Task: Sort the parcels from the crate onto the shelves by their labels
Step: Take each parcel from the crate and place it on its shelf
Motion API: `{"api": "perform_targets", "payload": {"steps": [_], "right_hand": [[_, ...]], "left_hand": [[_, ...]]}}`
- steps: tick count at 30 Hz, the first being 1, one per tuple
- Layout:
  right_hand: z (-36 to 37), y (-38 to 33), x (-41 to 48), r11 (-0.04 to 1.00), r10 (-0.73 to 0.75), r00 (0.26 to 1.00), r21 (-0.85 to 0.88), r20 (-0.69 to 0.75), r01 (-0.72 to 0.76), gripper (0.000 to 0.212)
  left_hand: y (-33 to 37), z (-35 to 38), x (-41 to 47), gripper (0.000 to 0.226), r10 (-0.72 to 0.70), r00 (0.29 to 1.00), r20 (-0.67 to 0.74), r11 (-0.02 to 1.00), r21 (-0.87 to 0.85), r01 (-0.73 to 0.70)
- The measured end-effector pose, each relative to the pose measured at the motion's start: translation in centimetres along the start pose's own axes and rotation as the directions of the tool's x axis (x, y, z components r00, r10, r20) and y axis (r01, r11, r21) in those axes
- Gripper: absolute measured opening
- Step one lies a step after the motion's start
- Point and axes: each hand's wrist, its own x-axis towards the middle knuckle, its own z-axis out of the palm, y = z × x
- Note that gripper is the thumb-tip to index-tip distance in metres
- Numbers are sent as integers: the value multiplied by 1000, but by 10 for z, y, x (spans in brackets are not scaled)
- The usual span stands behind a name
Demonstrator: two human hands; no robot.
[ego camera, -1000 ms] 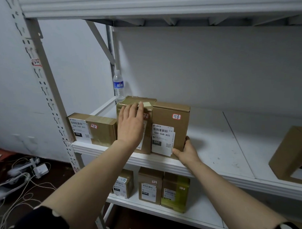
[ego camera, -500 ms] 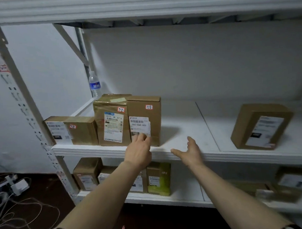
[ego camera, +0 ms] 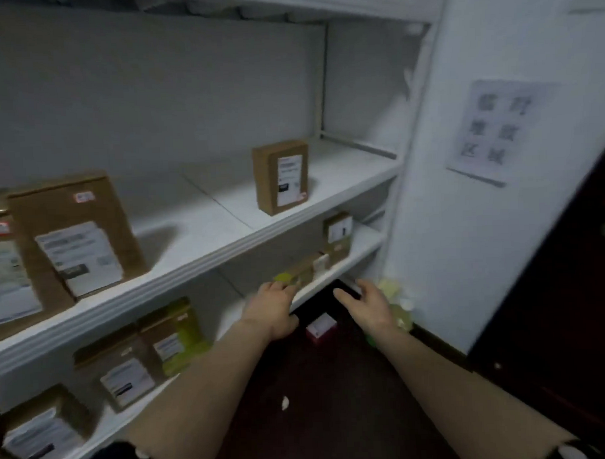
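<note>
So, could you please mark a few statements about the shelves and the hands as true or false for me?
1. The left hand and the right hand both hold nothing. True.
2. The lone parcel on the middle shelf lies flat on its side. False: it stands upright, with its label facing out.
3. A printed sheet is stuck to the wall to the right of the shelves. True.
4. The small pink box sits on the lower shelf. False: it lies on the dark floor in front of the lower shelf, between the two hands in the view.
</note>
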Motion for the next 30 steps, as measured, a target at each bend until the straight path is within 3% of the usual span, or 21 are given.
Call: {"api": "perform_targets", "payload": {"steps": [6, 13, 16, 20, 24, 30], "right_hand": [[-128, 85, -87, 968, 177, 950, -127, -258, -215, 55], [-266, 199, -240, 864, 314, 838, -231, -446, -447, 34], [-330, 259, -328, 816, 437, 735, -116, -518, -567, 32], [-411, 332, -452, 743, 569, 541, 104, -620, -662, 17], [-466, 379, -550, 692, 654, 335, 358, -678, -627, 29], [-520, 438, -610, 674, 679, 187, 503, -709, -541, 27]], "left_hand": [[146, 28, -6, 66, 294, 952, 85, 954, 33, -297], [355, 77, -61, 48, 552, 812, 186, 795, 176, -581], [460, 110, -110, 46, 674, 705, 219, 692, 147, -707], [595, 154, -191, 47, 828, 496, 263, 476, 139, -868], [701, 183, -266, 45, 904, 312, 291, 288, 125, -950], [818, 219, -306, 50, 934, 140, 328, 101, 133, -986]]}}
